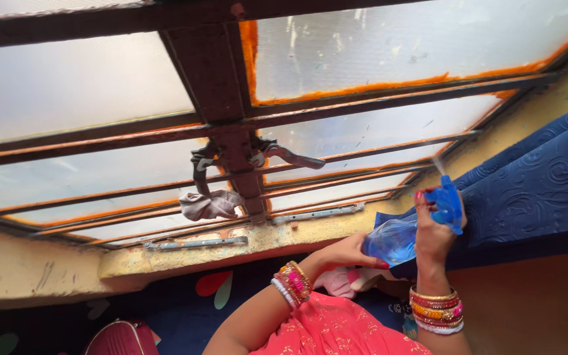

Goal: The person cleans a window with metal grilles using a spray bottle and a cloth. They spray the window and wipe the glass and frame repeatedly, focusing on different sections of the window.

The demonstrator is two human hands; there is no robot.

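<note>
Right grip (pixel 436 230) squeezes spray bottle (pixel 402 236) — frosted window (pixel 389 52) above yellow sill (pixel 185 253)

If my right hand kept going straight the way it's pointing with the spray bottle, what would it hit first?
Probably the frosted window pane. The right hand aims the blue spray bottle up toward the glass, past the blue curtain beside it; depth is unclear.

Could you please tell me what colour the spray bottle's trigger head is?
Bright blue, on the spray bottle; the head view shows it.
</note>
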